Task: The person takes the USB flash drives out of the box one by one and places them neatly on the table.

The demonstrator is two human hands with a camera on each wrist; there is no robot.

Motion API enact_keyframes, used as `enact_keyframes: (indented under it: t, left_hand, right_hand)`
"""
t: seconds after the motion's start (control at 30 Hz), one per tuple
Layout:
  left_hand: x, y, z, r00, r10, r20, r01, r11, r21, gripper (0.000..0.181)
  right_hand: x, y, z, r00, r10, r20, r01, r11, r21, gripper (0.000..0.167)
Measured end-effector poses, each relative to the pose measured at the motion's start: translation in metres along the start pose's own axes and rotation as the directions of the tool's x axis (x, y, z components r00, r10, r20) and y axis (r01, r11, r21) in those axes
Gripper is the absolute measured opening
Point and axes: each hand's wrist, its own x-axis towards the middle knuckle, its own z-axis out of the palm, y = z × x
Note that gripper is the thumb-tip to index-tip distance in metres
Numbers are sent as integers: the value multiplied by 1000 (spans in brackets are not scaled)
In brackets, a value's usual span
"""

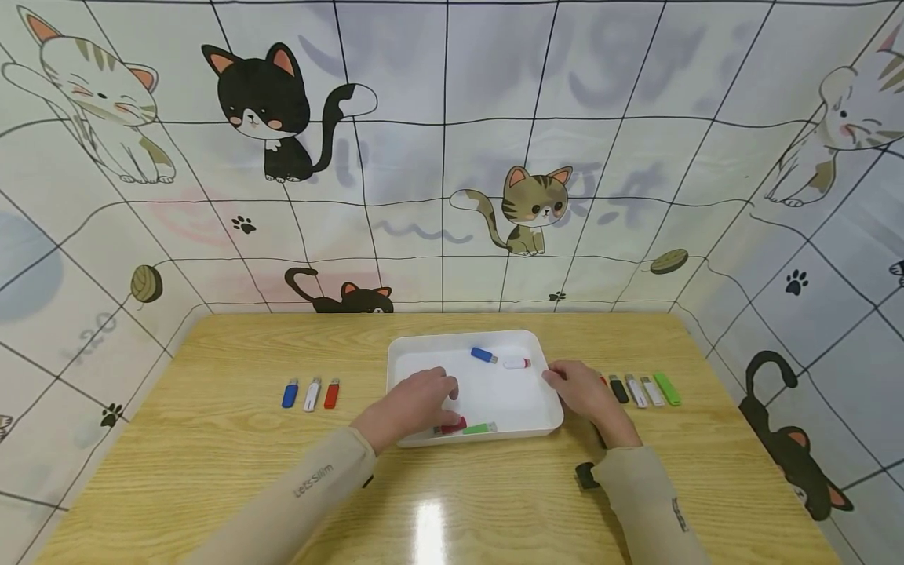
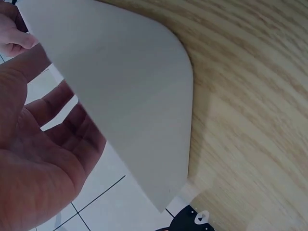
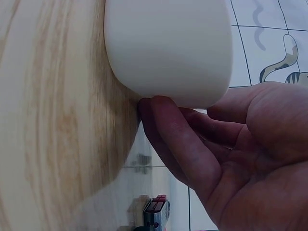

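Over tray (image 1: 507,396), L hand (image 1: 415,402) nr red USB (image 1: 452,426)

- Shows brown wood grain across the table (image 1: 176,471), with a bright glare at the near middle.
- Carries a white tray (image 1: 501,399) at the centre.
- Bears, on the left, a blue USB stick (image 1: 289,395), a white USB stick (image 1: 311,396) and a red USB stick (image 1: 331,395) side by side.
- Bears, on the right, a black USB stick (image 1: 618,390), two pale USB sticks (image 1: 636,392) and a green USB stick (image 1: 667,390) in a row.
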Motion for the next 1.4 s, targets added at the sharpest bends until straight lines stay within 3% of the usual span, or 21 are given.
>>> enact_keyframes:
  t: [0.2, 0.4, 0.57, 0.8, 1.1, 1.27, 1.37, 1.4]
  left_hand:
    - [1, 3, 4, 998, -60, 24, 61, 998, -19, 33]
    - [2, 3, 7, 999, -46, 28, 46, 999, 1, 25]
    - [4, 0, 9, 999, -43, -17, 43, 999, 2, 12]
    - [7, -8, 11, 991, -83, -103, 79, 996, -36, 9]
    - [11, -12, 7, 974, -182, -137, 181, 983, -19, 19]
    - [6, -16, -3, 979, -148, -142, 150, 989, 3, 20]
    - [2, -21, -9, 991, -62, -119, 64, 998, 8, 6]
    - [0, -23, -11, 994, -22, -106, 23, 1000, 11, 10]
  right_hand:
    - [0, -1, 0, 1000, -6, 1, 6, 1000, -7, 37]
    - [0, -2, -1, 1000, 1, 7, -1, 1000, -2, 37]
    - [-1, -2, -2, 1000, -8, 2, 8, 1000, -3, 36]
    - [-2, 0, -2, 999, -44, 4, 44, 998, 36, 27]
    - [-3, -1, -1, 998, -55, 0, 55, 998, 35, 25]
    - [-2, 0, -1, 998, -57, 1, 57, 998, 23, 25]
    - [-2, 1, -1, 998, -61, 0, 61, 998, 23, 24]
    - [-2, 1, -1, 998, -61, -1, 62, 998, 24, 24]
